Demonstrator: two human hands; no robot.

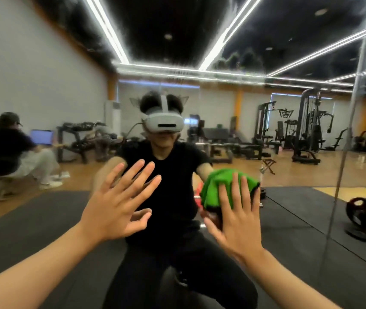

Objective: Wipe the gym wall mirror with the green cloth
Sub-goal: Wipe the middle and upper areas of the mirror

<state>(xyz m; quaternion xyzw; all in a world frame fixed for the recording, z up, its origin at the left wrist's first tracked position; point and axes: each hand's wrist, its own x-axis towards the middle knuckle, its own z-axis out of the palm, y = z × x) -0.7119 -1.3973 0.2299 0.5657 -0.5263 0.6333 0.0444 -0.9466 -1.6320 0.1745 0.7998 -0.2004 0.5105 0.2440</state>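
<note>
cloth point(218, 189) under right hand point(233, 221), mirror seam point(344, 152) right

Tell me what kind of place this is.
A gym, most likely, seen reflected in a wall mirror: cable weight machines, a dumbbell rack, and a plate-loaded barbell on black floor mats. The right hand presses a green cloth to the glass.

Was lit brightly and evenly from long white ceiling strips point(225, 34), flaring with fuzzy halos against the black ceiling point(173, 18) and laying a pale sheen on the wooden floor point(307, 172), shadows soft and faint. Smeared with motion blur over most of the reflected room, worst at the seated figure point(6, 143) on the left. Bowed straight lines toward the edges, the mirror seam point(348, 134) at right curving visibly.
</note>
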